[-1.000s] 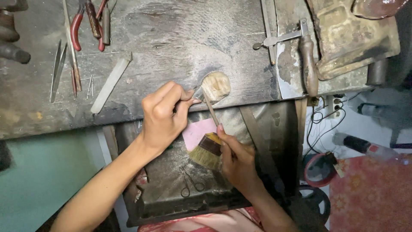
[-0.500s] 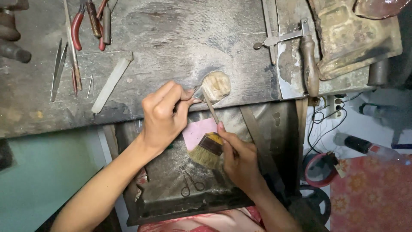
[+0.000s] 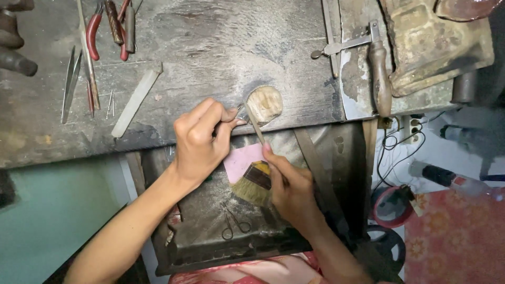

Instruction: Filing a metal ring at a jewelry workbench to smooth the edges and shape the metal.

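worn wood bench (image 3: 210, 47) | red patterned floor mat (image 3: 457, 236) (lower rt) | dim light

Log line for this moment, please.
left hand: pinches small piece at wooden peg | right hand: holds thin file | brush in tray

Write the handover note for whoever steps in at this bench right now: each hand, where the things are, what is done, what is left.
Left hand: fingertips pinch a small item, too small to identify, against the round wooden peg at the workbench edge.
Right hand: its grip is closed on a thin file-like tool, tip at the peg.
In the tray below: a brush on a pink sheet, small scissors.
On the bench: pliers, tweezers, flat white stick.
Done: item braced, tool applied.
Left: how far the work on the item has gone cannot be judged.
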